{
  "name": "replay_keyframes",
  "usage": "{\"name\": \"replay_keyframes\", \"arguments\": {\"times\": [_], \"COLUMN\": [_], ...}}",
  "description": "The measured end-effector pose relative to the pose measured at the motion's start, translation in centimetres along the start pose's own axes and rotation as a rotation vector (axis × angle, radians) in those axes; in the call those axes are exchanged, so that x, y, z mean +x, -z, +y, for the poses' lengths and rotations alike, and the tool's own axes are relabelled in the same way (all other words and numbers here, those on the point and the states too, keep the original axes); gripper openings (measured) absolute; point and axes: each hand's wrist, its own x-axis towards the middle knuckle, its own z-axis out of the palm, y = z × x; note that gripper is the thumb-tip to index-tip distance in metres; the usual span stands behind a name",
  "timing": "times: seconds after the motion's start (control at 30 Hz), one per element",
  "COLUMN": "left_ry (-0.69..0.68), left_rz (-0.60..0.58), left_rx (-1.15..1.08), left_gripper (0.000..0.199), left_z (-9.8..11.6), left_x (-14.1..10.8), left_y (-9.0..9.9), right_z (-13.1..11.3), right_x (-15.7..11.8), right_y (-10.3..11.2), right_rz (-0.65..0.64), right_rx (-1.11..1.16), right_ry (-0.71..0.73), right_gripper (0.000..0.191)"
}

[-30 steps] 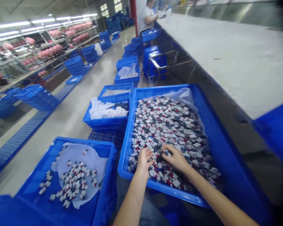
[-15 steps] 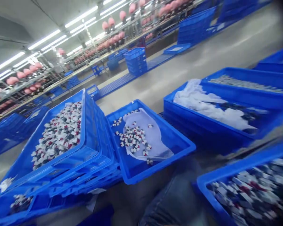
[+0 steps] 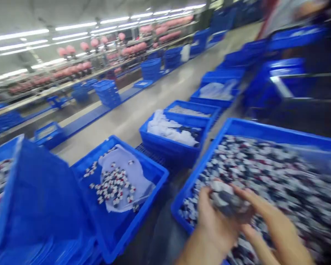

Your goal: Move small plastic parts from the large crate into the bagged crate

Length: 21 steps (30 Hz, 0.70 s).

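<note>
Clasping one clump of pieces [image 3: 224,198], left hand [image 3: 215,225] and right hand [image 3: 278,222] curl over one bin [image 3: 264,129].

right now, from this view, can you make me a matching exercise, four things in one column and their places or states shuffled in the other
Things:
1. clump
2. pale sheet
3. pink bundles
4. big bin

Places or states:
A. in rows, far back
B. under scattered pieces
C. at right, holding many loose pieces
D. in the left hand

Pairs: 1-D, 2-B, 3-A, 4-C
</note>
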Motion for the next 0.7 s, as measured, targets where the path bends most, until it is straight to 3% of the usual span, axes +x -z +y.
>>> {"name": "replay_keyframes", "arguments": {"times": [0.07,0.2,0.4,0.57,0.7], "left_ry": [0.022,-0.032,-0.043,0.101,0.109], "left_rz": [-0.032,-0.001,0.097,0.05,0.144], "left_rx": [-0.035,0.108,0.238,0.102,0.084], "left_gripper": [0.02,0.021,0.022,0.024,0.024], "left_z": [0.2,-0.1,-1.0,-1.4,-1.6], "left_x": [-0.5,-1.8,-3.2,-3.3,-3.4], "left_y": [-0.3,-0.6,-1.3,-1.7,-2.1], "right_z": [-0.8,-2.3,-2.9,-3.2,-3.6], "right_x": [-0.7,-1.3,-1.4,-1.9,-2.1], "right_y": [0.9,1.8,3.0,3.6,3.8], "right_rz": [0.044,0.126,0.096,0.101,0.157], "right_rx": [-0.038,-0.1,-0.114,-0.146,-0.111], "right_ry": [-0.022,-0.042,-0.023,-0.008,-0.013], "right_gripper": [0.048,0.042,0.052,0.059,0.05]}}
